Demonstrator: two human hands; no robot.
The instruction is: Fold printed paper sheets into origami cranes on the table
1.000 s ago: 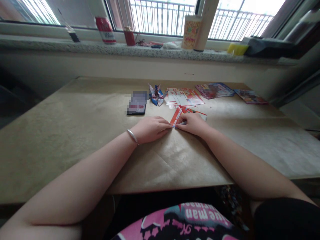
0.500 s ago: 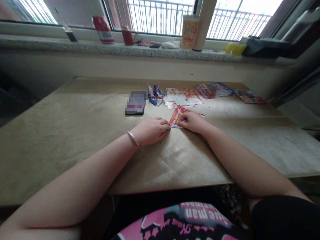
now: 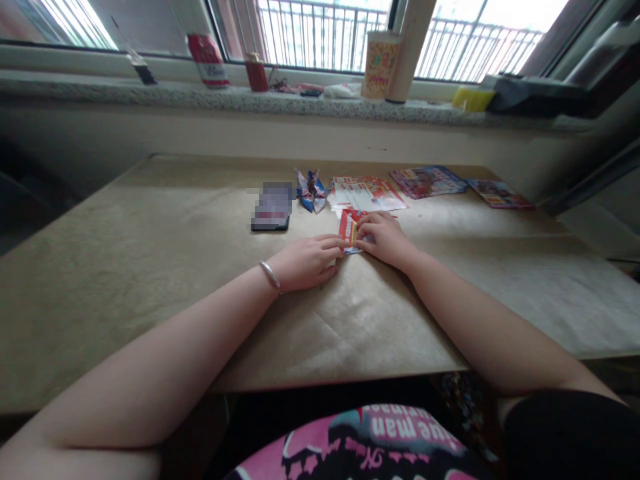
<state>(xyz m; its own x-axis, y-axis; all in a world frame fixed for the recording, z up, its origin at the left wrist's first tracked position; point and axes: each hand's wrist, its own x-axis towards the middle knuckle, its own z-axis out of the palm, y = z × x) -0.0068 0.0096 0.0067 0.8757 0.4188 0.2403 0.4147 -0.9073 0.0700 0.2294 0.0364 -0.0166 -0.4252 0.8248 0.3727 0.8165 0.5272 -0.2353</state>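
Observation:
A small red and white printed sheet of paper, folded, lies on the table between my hands. From the left, my left hand reaches it with fingers stretched out, the fingertips resting on its near left corner. My right hand bends over the paper's right part, its thumb and fingers closed on it and hiding much of that side. Just beyond stands a folded blue and pink paper piece with pointed flaps. Beside that is a pile of red and white printed sheets.
A dark phone lies left of the folded piece. Colourful printed sheets and another stack are at the back right. On the windowsill stand a red can, a paper cup and a yellow object.
The paper between my hands has turned slightly, its left edge now more upright. My left fingertips have slid right onto its corner, and my right hand has shifted up a little with fingers more curled.

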